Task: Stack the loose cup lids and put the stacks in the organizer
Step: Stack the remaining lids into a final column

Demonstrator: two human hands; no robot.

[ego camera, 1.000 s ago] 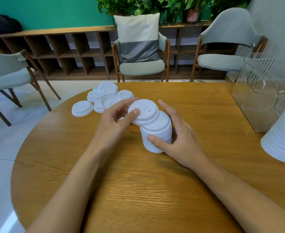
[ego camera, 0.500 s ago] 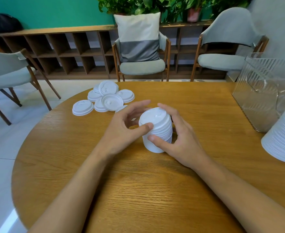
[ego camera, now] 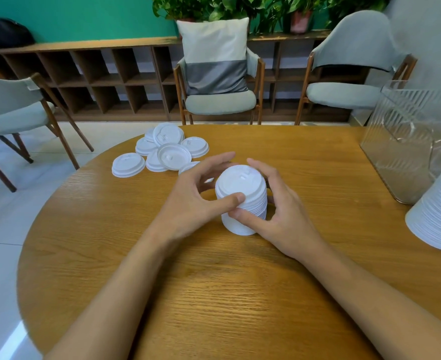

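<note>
**White plastic lids, part heaped and part stacked**

At the left of the wooden worktop [ego camera: 214, 294] lie the loose lids [ego camera: 174, 155]. They are thin white discs with raised rims and a small sip tab, most of them overlapping in a heap and one lying apart at the near left. In the middle the stack [ego camera: 240, 183] stands upright on the worktop, its edges nested close. The left hand [ego camera: 193, 201] grips it near the top, thumb on the rim and fingers [ego camera: 219, 158] curled round the far side. The right hand [ego camera: 279, 214] clasps it lower, thumb against the near wall. Such a column is probably very light but slippery and apt to lean or shear apart. It is best held round its sides, high and low together, and gently, since the thin rims would likely buckle. At the right stands the clear ribbed organizer [ego camera: 401, 141], and near it, cut by the frame edge, a second stack [ego camera: 440, 211].
</note>
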